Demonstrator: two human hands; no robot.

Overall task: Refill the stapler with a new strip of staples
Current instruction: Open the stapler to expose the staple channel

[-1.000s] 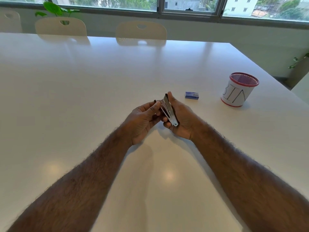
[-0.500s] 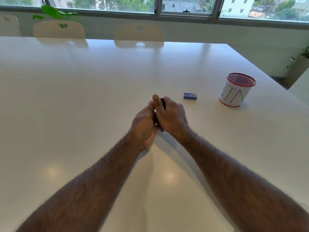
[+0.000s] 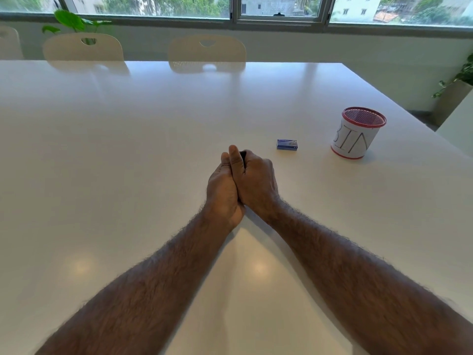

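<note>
My left hand and my right hand are pressed together at the middle of the white table, wrapped around the stapler. Only a small dark tip of the stapler shows above my right fingers; the rest is hidden between the palms. A small blue box of staples lies on the table just right of and beyond my hands, apart from them.
A white cup with a red mesh rim, marked "BIN", stands at the right. The table's right edge runs close behind it. Two cream chairs stand at the far side under the window.
One second ago the stapler was swung open between my hands with its metal parts showing. Both hands have since closed together over it, hiding it almost fully.
</note>
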